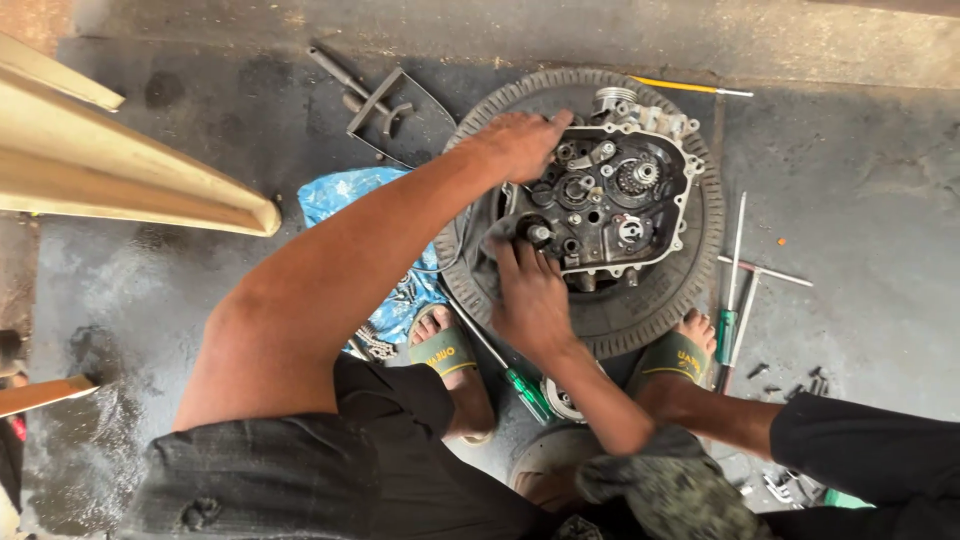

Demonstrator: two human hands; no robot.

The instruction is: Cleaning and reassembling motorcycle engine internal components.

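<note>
An open engine case (610, 205) with gears and shafts showing lies flat inside a tyre (640, 315) on the concrete floor. My left hand (520, 145) reaches across from the lower left and grips the upper-left rim of the case, fingers curled over the edge. My right hand (530, 300) lies on the tyre's near side. Its fingertips close around a small dark round part (537, 234) at the lower-left corner of the case. My two sandalled feet (445, 350) stand just in front of the tyre.
A green-handled screwdriver (527, 392) lies between my feet. Right of the tyre are another green-handled screwdriver (727, 335), a T-handle wrench (752, 290) and loose bolts (790, 385). A blue plastic bag (345, 195), a metal puller (375, 100) and a cream panel (130, 170) are at left.
</note>
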